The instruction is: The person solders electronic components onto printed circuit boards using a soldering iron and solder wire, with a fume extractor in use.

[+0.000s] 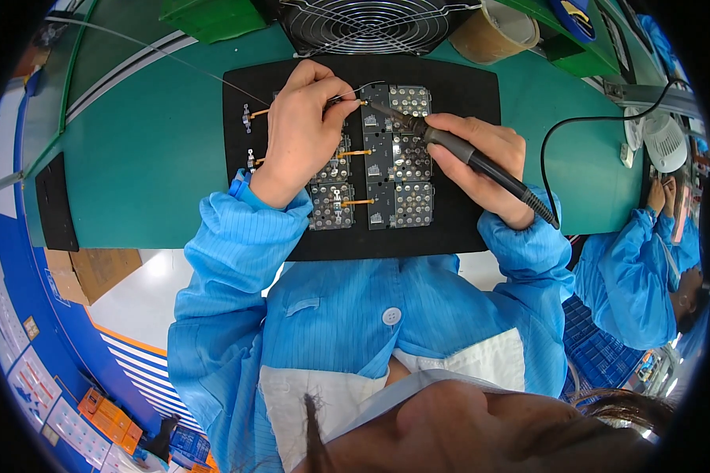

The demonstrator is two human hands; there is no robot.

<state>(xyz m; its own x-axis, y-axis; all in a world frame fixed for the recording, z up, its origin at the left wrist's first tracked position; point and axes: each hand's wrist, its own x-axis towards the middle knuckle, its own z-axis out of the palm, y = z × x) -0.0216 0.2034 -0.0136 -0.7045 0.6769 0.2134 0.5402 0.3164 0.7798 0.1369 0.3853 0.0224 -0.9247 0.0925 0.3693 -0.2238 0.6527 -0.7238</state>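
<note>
My right hand (485, 154) grips a black soldering iron (472, 156) like a pen, its tip reaching left to the top edge of a dark circuit board (377, 150). Close to that tip, my left hand (304, 126) is pinched on a thin solder wire (189, 59), which comes in from the upper left and shows again past the fingertips. Several boards with rows of round silvery parts lie in columns on a black mat (459, 221). Narrow orange flex strips (358, 202) bridge some of them. My left hand covers the upper boards of the left column.
Behind the mat stands a fan with a wire guard (371, 27), flanked by a green bin (213, 17) and a tape roll (497, 35). The iron's black cord (560, 130) loops over the green table (150, 173). A co-worker in blue (631, 276) sits at the right.
</note>
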